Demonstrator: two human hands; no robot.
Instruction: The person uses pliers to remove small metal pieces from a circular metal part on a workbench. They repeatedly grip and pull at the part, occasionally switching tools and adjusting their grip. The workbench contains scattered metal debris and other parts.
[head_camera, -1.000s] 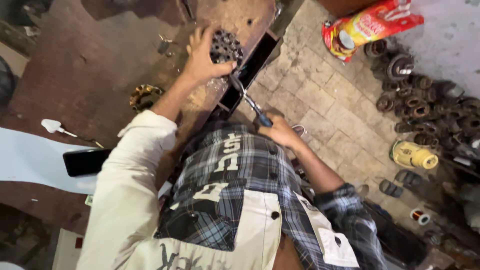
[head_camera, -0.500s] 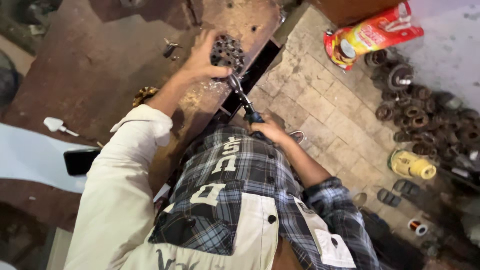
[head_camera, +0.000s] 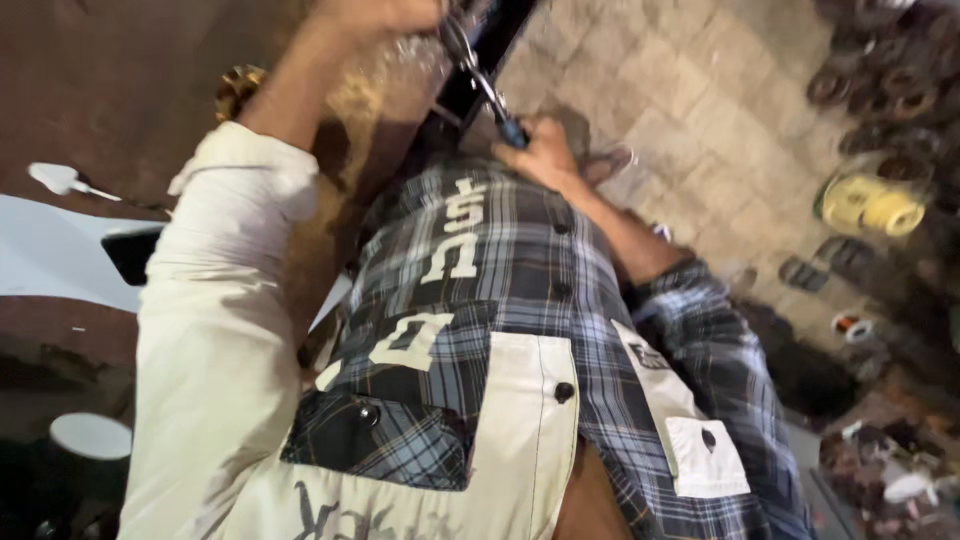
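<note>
The right hand (head_camera: 540, 150), near the top centre of the frame, has its grip wrapped tight around the dark blue handle of a slim metal-shafted hand tool (head_camera: 480, 80), whose shaft slants up and to the left toward the frame's top edge. The left hand (head_camera: 385, 12) is at the very top of the frame, mostly cut off; its grip cannot be told. Its forearm comes down to a rolled cream sleeve. Both hands reach over the edge of a rusty brown metal worktop (head_camera: 120, 70) filling the upper left. On it, a brass-coloured toothed ring (head_camera: 235, 88) lies just beside the left forearm. At the right, on the grey paved floor (head_camera: 690, 110), stands a yellow round container (head_camera: 870, 205) near dark metal rings.
</note>
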